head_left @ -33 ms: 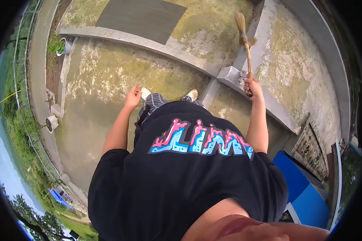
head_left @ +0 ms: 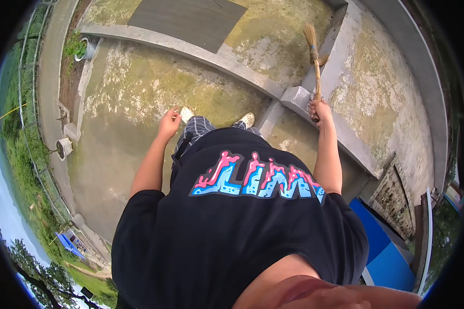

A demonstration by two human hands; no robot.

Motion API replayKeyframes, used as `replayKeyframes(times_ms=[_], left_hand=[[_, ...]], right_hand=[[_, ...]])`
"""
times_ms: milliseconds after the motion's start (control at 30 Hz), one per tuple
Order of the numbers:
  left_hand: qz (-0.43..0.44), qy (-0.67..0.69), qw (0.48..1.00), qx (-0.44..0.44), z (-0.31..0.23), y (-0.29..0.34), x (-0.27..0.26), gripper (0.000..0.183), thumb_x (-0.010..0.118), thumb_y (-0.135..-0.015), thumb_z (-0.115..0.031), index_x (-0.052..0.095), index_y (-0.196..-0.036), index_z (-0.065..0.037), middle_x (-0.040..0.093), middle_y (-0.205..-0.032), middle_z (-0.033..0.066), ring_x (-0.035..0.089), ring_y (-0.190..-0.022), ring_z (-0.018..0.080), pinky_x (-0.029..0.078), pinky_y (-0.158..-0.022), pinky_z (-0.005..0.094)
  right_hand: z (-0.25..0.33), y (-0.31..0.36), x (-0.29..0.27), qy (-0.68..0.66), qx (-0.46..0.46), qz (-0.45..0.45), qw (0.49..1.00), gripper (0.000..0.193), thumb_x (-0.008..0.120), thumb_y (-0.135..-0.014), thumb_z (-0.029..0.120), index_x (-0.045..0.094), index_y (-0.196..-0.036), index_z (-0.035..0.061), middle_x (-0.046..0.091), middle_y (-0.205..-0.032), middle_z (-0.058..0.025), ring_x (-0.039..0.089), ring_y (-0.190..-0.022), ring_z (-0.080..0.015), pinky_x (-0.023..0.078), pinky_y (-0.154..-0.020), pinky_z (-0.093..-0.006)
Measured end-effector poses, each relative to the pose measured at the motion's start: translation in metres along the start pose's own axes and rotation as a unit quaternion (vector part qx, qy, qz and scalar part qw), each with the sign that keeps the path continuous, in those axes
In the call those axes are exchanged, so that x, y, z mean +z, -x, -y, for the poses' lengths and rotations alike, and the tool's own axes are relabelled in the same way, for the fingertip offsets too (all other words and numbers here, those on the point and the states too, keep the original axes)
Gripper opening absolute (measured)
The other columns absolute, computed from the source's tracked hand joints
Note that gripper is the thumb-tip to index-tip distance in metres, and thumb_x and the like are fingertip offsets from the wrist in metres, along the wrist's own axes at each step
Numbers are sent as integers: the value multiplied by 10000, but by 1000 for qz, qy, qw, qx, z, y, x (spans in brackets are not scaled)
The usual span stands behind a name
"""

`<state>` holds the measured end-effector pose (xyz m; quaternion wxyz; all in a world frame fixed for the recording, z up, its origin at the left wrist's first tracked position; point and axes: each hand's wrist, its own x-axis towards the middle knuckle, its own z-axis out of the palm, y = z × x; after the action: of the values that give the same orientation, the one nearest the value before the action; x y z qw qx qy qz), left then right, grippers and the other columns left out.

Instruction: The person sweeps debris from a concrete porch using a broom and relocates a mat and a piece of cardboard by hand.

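My right hand (head_left: 320, 111) is wrapped round the end of a straw broom's wooden handle (head_left: 317, 77). The broom points away from me, its fanned tan bristles (head_left: 310, 35) farthest out, over the grey raised concrete edge. A loose tuft sticks out at its side. My left hand (head_left: 170, 122) hangs at my side beside my left leg, its fingers loosely bent and apart, holding nothing. Both light-coloured shoes (head_left: 248, 119) stand on the damp, mossy concrete floor (head_left: 154, 87).
A low concrete ridge (head_left: 191, 50) crosses ahead and meets a concrete block (head_left: 295, 97) at my right. Beyond lies a dark flat sheet (head_left: 185, 23). White pots (head_left: 64, 148) and a fence line the left side. Blue panels (head_left: 379, 232) and a weathered board (head_left: 395, 198) stand close right.
My right hand has shifted slightly left with the broom, whose bristles sit a little lower in view. My left hand has barely moved. The surroundings have shifted slightly in the picture.
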<state>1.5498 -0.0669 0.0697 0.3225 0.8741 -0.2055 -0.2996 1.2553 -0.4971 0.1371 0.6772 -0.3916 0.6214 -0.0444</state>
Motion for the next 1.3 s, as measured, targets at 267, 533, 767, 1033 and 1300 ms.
replayKeyframes(times_ms=[267,533,767,1033,1300], left_hand=[[-163,53,969,-180,86,141,-16,376,545,-759,-136,481,-1117,-42,577,-826,112,574,-696,195,460,-638,289],[-90,-26,945,-313,200,257,-6,402,557,-732,-166,489,-1104,-30,575,-744,149,569,-709,240,450,-658,340],[-118,127,918,-356,282,217,-94,419,522,-778,-198,439,-1156,-38,569,-846,122,557,-766,194,434,-697,311],[-160,238,903,-319,247,212,-158,418,491,-813,-154,393,-1207,-51,532,-931,101,530,-768,147,426,-705,265],[-203,207,812,-507,292,368,-105,402,512,-796,-159,428,-1173,-48,562,-859,107,534,-763,151,425,-675,271]], right_hand=[[-61,-36,198,79,204,211,953,120,438,-775,55,388,-668,78,353,-457,31,311,-319,-61,260,-274,-184],[-87,19,151,-49,299,265,916,159,392,-839,103,457,-980,70,308,-477,64,294,-340,-22,265,-291,-170],[-190,108,131,245,289,-42,925,116,455,-808,126,506,-850,31,350,-463,36,321,-340,-42,249,-288,-161],[-234,-71,290,-169,509,88,839,271,406,-787,55,312,-536,97,354,-414,19,365,-333,-60,344,-314,-165],[-182,-45,545,0,415,375,829,274,440,-812,63,323,-571,121,312,-437,66,292,-311,-11,269,-280,-157]])
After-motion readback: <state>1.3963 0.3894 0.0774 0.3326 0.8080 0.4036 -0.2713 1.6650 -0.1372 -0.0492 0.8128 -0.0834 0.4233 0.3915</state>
